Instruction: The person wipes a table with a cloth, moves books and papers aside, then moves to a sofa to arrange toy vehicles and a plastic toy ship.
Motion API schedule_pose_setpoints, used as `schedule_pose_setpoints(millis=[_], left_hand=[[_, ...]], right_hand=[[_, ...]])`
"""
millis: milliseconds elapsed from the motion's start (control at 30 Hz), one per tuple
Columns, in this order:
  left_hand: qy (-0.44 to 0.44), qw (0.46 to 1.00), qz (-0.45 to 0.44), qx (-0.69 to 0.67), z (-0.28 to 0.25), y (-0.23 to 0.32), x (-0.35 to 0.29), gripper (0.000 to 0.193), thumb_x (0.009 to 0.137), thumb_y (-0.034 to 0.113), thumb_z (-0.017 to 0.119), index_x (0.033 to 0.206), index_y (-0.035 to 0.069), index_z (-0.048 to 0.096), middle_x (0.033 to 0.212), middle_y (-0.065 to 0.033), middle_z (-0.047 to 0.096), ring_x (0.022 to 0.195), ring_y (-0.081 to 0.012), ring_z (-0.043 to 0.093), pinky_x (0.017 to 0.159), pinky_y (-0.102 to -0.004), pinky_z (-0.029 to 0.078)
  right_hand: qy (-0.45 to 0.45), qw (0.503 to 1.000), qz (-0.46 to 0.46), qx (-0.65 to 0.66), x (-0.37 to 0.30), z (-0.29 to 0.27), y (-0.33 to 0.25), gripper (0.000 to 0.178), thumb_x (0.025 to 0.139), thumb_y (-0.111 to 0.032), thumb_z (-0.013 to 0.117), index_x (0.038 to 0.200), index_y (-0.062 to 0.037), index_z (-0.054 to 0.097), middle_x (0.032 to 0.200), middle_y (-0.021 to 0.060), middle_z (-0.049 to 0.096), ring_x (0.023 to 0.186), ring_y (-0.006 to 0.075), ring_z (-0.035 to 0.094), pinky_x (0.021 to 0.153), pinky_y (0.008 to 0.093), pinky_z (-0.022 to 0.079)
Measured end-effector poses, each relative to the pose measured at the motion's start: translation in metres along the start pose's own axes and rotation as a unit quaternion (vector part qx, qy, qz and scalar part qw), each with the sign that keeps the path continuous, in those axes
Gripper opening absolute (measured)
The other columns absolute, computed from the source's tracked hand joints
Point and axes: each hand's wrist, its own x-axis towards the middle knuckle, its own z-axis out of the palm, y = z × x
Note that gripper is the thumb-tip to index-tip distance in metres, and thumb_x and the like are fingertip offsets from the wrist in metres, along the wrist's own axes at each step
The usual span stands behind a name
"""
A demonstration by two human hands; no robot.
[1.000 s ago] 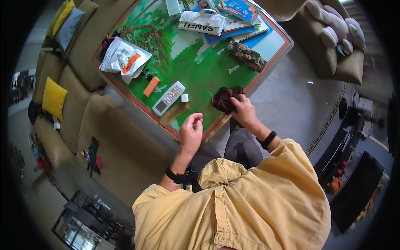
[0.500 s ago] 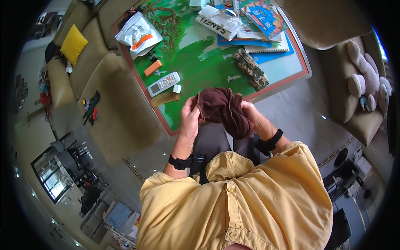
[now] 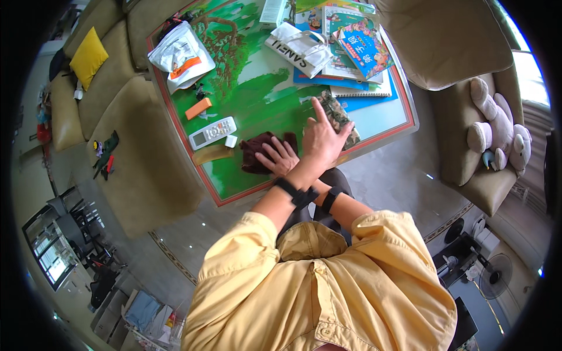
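Note:
My forearms cross, the left one over the right. My left hand (image 3: 322,140) reaches to the camouflage-patterned pouch (image 3: 333,109), its index finger stretched out and its thumb apart over the pouch; the hand partly covers the pouch, and its contact there is unclear. My right hand (image 3: 280,158) lies with fingers spread on a dark brown cloth (image 3: 254,153), which rests bunched at the table's near edge. Left of the cloth are a small white cube (image 3: 230,141), a white remote control (image 3: 212,133) and a tan strip-like piece (image 3: 212,154).
The green picture-topped table (image 3: 252,111) also bears an orange block (image 3: 198,109), a silver-white pouch (image 3: 181,58), a white bag with handles (image 3: 300,50) and several books (image 3: 363,50). A sofa seat (image 3: 140,152) stands left; a plush toy (image 3: 497,126) lies on the right armchair.
The brown cloth went from between both hands down onto the table. My right hand crossed left and now lies on it; my left hand moved right to the camouflage pouch.

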Motion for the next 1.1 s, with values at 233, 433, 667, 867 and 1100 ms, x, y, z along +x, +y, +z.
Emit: schedule_pose_setpoints(millis=[233,433,667,867,1100], left_hand=[[0.033,0.988,-0.125,-0.084,0.037,0.029,0.031,0.109,0.067,0.025,0.071,0.145,0.008,-0.004,0.105,-0.0333,0.048,0.081,-0.0429,0.06,0.073,-0.0429,0.052],[0.115,0.922,-0.046,-0.366,0.011,-0.009,-0.003,0.086,0.067,0.014,0.072,0.135,-0.001,0.022,0.117,-0.02,0.05,0.101,-0.026,0.056,0.086,-0.0358,0.046],[0.235,0.789,-0.301,-0.482,-0.043,-0.077,-0.079,0.082,0.077,0.015,0.067,0.141,0.012,0.015,0.124,-0.0154,0.044,0.103,-0.0274,0.056,0.074,-0.048,0.053],[0.347,0.702,-0.376,-0.495,-0.044,-0.156,-0.083,0.081,0.076,0.016,0.068,0.138,0.014,0.016,0.133,-0.0146,0.035,0.113,-0.0328,0.048,0.078,-0.0624,0.049],[0.384,0.646,-0.446,-0.487,-0.043,-0.191,-0.068,0.094,0.073,0.027,0.075,0.142,0.016,0.011,0.137,-0.015,0.032,0.113,-0.0326,0.048,0.073,-0.0569,0.053]], right_hand=[[-0.015,0.987,-0.157,0.04,-0.038,-0.015,0.046,0.051,0.087,-0.032,0.043,0.137,-0.0241,0.036,0.143,0.0116,0.033,0.136,0.035,0.024,0.109,0.0539,0.023],[-0.052,0.979,-0.042,0.191,-0.071,-0.065,0.119,0.034,0.08,-0.015,0.049,0.113,-0.018,0.058,0.123,0.0043,0.054,0.122,0.0262,0.044,0.103,0.0459,0.033],[-0.005,0.999,0.023,0.028,-0.13,-0.211,0.24,0.05,0.062,-0.002,0.062,0.111,-0.0115,0.058,0.118,0.008,0.054,0.119,0.0308,0.045,0.099,0.0459,0.036],[0.058,0.986,0.157,-0.019,-0.158,-0.204,0.241,0.059,0.058,0.001,0.062,0.116,-0.0075,0.056,0.12,0.0168,0.05,0.108,0.0402,0.044,0.097,0.0461,0.037],[-0.076,0.991,-0.106,0.006,-0.036,-0.121,0.128,0.065,0.064,-0.008,0.065,0.127,-0.0126,0.049,0.129,0.012,0.045,0.124,0.034,0.038,0.099,0.0463,0.038]])
